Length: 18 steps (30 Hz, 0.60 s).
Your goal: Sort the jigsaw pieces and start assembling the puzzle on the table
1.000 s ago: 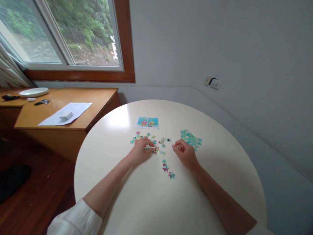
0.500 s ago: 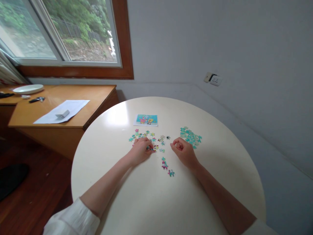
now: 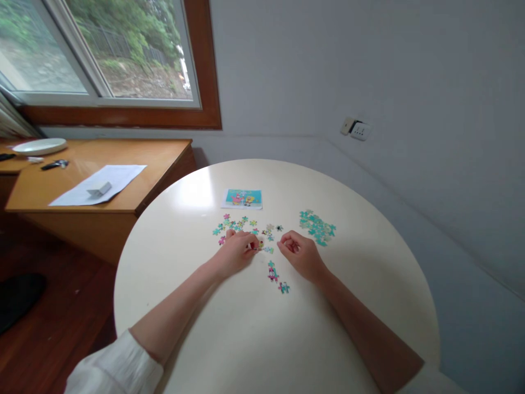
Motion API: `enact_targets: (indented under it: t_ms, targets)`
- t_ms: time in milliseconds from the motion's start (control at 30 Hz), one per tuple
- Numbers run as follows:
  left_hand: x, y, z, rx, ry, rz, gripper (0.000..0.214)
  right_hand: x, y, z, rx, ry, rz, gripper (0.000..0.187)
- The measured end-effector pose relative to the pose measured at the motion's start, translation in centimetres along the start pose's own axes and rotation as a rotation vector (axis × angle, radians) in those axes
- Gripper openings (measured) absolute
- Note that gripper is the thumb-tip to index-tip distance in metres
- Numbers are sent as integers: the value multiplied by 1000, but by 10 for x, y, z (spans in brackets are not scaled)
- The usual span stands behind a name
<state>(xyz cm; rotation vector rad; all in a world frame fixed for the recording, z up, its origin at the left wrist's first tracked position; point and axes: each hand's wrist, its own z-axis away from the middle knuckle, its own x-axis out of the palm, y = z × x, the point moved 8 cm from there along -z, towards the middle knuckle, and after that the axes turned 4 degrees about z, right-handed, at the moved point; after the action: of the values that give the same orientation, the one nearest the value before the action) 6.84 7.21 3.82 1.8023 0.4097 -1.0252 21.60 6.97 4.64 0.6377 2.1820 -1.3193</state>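
Observation:
My left hand (image 3: 235, 253) is over the near edge of a loose spread of colourful jigsaw pieces (image 3: 233, 224). Its thumb and fingers pinch a puzzle piece (image 3: 258, 249), seen nearly edge-on. My right hand (image 3: 302, 253) rests to the right with its fingers curled closed; nothing shows in them. A light teal and yellow piece (image 3: 268, 250) lies between the hands. Nearer to me are a joined pink and teal pair (image 3: 273, 272) and another pink and teal piece (image 3: 284, 287). Part of the spread is hidden behind my left hand.
A picture card (image 3: 244, 199) with cartoon figures lies beyond the pieces. A heap of mostly teal pieces (image 3: 318, 227) is beyond my right hand on the round white table (image 3: 262, 339). To the left, a wooden desk (image 3: 164, 158) bears paper (image 3: 118, 178) and a white plate (image 3: 40, 146).
My right hand has shifted slightly left, closer to the left hand and the small pieces between them. The piece in my left fingers has turned more edge-on. The whole view has shifted a little.

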Motion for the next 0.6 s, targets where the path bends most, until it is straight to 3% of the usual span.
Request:
enact_targets:
  t_ms: [300,600]
  targets:
    - [-4,13,4,58,82,338,2,10,-30,7,-246,-104,-177,14]
    - [7,5,-1,-54,101,746,8,17,-17,6,-72,-187,-201,11]
